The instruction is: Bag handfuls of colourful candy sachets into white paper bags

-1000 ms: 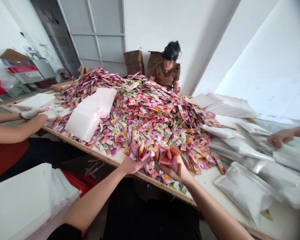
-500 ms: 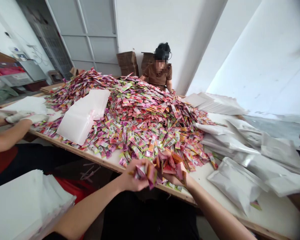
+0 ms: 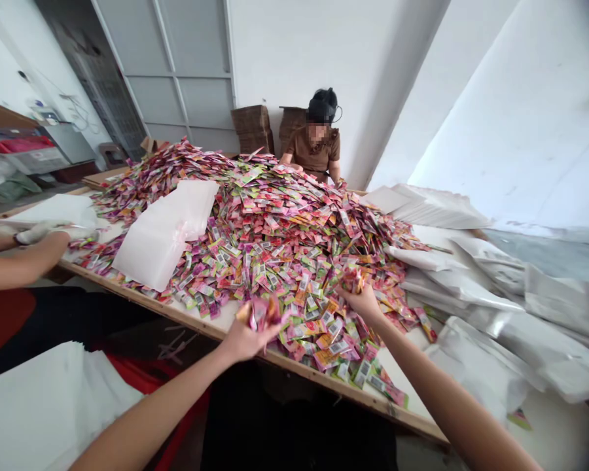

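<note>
A wide heap of small, colourful printed packets (image 3: 285,222) covers the middle of the table (image 3: 220,322). My left hand (image 3: 243,339) is closed around a bunch of pink and orange packets (image 3: 264,313), held above the table's near edge. Farther right and forward, my right hand (image 3: 364,302) grips another few packets (image 3: 353,280) at the near slope of the heap. Loose packets (image 3: 334,343) lie between my two hands along the front edge.
White bags (image 3: 161,229) lie fanned on the heap at left. Filled white pouches (image 3: 476,360) pile up at right, with flat bags (image 3: 432,206) behind. A co-worker (image 3: 314,147) sits opposite; another's gloved hand (image 3: 39,232) is at left. More white bags (image 3: 34,405) stand low left.
My hands have parted: the right went forward and right to the heap, the left slightly left, each with packets. More loose packets now show at the front edge between them.
</note>
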### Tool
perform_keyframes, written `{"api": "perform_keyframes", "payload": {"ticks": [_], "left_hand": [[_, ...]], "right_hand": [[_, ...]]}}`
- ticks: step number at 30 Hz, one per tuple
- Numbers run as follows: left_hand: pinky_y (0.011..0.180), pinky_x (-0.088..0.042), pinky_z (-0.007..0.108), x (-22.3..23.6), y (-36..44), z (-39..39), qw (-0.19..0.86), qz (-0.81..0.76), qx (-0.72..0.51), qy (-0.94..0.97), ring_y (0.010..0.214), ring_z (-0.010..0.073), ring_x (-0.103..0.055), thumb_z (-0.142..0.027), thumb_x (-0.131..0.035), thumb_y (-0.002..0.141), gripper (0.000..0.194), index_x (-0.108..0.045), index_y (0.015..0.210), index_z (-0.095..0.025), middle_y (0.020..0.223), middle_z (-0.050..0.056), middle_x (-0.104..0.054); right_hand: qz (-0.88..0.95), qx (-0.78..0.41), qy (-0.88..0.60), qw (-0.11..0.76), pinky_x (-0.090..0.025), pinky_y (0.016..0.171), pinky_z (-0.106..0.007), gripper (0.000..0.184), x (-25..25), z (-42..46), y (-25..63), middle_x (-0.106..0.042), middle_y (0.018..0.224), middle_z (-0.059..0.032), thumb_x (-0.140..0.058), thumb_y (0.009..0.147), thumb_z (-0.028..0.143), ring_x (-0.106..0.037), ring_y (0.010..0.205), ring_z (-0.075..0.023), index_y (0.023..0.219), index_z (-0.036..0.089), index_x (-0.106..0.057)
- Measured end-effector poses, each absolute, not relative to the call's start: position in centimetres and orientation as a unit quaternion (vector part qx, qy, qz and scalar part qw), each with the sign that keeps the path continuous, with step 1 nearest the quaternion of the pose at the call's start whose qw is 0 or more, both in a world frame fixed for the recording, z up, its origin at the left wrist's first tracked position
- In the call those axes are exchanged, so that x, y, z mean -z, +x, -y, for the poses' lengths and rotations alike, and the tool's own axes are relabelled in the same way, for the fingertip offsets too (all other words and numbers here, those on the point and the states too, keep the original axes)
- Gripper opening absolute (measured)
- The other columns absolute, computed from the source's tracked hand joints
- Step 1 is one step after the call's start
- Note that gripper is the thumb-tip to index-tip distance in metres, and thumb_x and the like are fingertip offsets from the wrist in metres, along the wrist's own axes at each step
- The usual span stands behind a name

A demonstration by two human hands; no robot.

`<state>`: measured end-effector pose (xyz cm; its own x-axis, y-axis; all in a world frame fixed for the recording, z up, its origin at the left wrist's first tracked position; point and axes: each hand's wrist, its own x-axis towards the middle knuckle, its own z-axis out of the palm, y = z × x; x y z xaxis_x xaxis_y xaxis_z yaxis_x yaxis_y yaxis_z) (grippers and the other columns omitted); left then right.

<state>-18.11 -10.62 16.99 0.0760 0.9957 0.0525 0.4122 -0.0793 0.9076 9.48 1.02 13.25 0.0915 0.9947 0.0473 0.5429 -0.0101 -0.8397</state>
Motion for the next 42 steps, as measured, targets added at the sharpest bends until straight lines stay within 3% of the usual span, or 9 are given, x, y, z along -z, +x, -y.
{"api": "perform_keyframes", "payload": {"ticks": [5,10,13,17,22,26,29,32,42], "left_hand": [[0.065,-0.052,0.03,-18.7,-14.6,-1.0,0.293,-0.692,-0.374,0.544,0.078,0.0216,-0.065,-0.046,-0.058,0.072,0.04,-0.061,0.097,-0.015,0.093,0.009,-0.067],[0.078,-0.048,0.044,-17.1,-10.2,-7.6,0.171,-0.746,-0.169,0.621,0.097,0.0368,-0.058,-0.046,-0.076,0.047,0.063,-0.062,0.095,-0.009,0.1,0.023,-0.063],[0.079,-0.047,0.044,-16.0,-9.7,-8.2,0.163,-0.747,-0.076,0.64,0.098,0.0379,-0.057,-0.042,-0.079,0.039,0.066,-0.062,0.092,-0.008,0.102,0.026,-0.061],[0.071,-0.049,0.039,-15.2,-11.3,-8.2,0.196,-0.756,-0.068,0.621,0.089,0.0353,-0.061,-0.029,-0.079,0.038,0.05,-0.063,0.08,-0.01,0.096,0.023,-0.064],[0.058,-0.048,0.027,-15.4,-13.9,-7.5,0.237,-0.755,-0.12,0.599,0.069,0.0234,-0.064,-0.028,-0.072,0.049,0.028,-0.061,0.07,-0.014,0.078,0.011,-0.068],[0.067,-0.048,0.023,-16.7,-14.5,-6.4,0.22,-0.715,-0.224,0.624,0.076,0.0174,-0.063,-0.026,-0.065,0.059,0.031,-0.061,0.088,-0.017,0.083,0.002,-0.067],[0.076,-0.048,0.027,-18.0,-13.9,-5.6,0.219,-0.643,-0.35,0.646,0.082,0.0171,-0.062,-0.027,-0.064,0.06,0.039,-0.058,0.098,-0.018,0.09,0.001,-0.067],[0.077,-0.049,0.033,-18.9,-12.2,-4.5,0.246,-0.576,-0.437,0.646,0.078,0.0198,-0.062,-0.03,-0.065,0.059,0.029,-0.061,0.084,-0.016,0.085,0.004,-0.068],[0.068,-0.05,0.034,-20.1,-3.8,-0.5,0.409,-0.52,-0.418,0.623,0.062,0.0176,-0.06,-0.033,-0.064,0.061,0.021,-0.061,0.07,-0.015,0.071,0.004,-0.066]], "right_hand": [[0.557,-0.217,-0.755,0.27,-0.048,0.063,-0.03,0.023,-13.9,-6.9,6.1,-0.064,0.08,-0.013,-0.059,0.066,0.031,-0.062,0.08,-0.0266,0.081,0.013,-0.06],[0.518,-0.215,-0.789,0.25,-0.048,0.075,-0.039,0.044,-11.7,-8.5,3.8,-0.06,0.099,-0.0242,-0.061,0.067,0.035,-0.059,0.094,-0.0334,0.101,0.007,-0.054],[0.515,-0.222,-0.79,0.248,-0.047,0.077,-0.041,0.051,-10.3,-8.3,4.4,-0.059,0.1,-0.0241,-0.065,0.064,0.037,-0.058,0.096,-0.0342,0.104,0.008,-0.052],[0.521,-0.236,-0.775,0.268,-0.047,0.073,-0.036,0.033,-9.7,-8.2,5.9,-0.063,0.093,-0.0177,-0.061,0.065,0.031,-0.06,0.09,-0.0308,0.092,0.013,-0.056],[0.506,-0.249,-0.756,0.332,-0.046,0.063,-0.03,0.023,-10.6,-8.2,8.0,-0.063,0.078,-0.01,-0.061,0.06,0.026,-0.061,0.08,-0.0269,0.08,0.017,-0.057],[0.517,-0.295,-0.68,0.428,-0.044,0.058,-0.026,0.019,-12.0,-8.1,9.8,-0.059,0.063,-0.0014,-0.065,0.053,0.026,-0.059,0.069,-0.0215,0.066,0.018,-0.055],[0.496,-0.348,-0.619,0.5,-0.046,0.053,-0.026,0.025,-12.7,-7.7,11.6,-0.058,0.061,-0.0001,-0.067,0.051,0.031,-0.058,0.06,-0.0182,0.066,0.018,-0.053],[0.473,-0.371,-0.589,0.54,-0.048,0.052,-0.029,0.028,-13.0,-6.9,13.9,-0.062,0.066,-0.0048,-0.062,0.059,0.039,-0.058,0.059,-0.0183,0.072,0.016,-0.053],[0.471,-0.336,-0.564,0.589,-0.048,0.067,-0.032,0.035,-13.4,-3.8,20.2,-0.065,0.079,-0.0053,-0.071,0.047,0.028,-0.059,0.073,-0.0205,0.077,0.015,-0.06]]}}
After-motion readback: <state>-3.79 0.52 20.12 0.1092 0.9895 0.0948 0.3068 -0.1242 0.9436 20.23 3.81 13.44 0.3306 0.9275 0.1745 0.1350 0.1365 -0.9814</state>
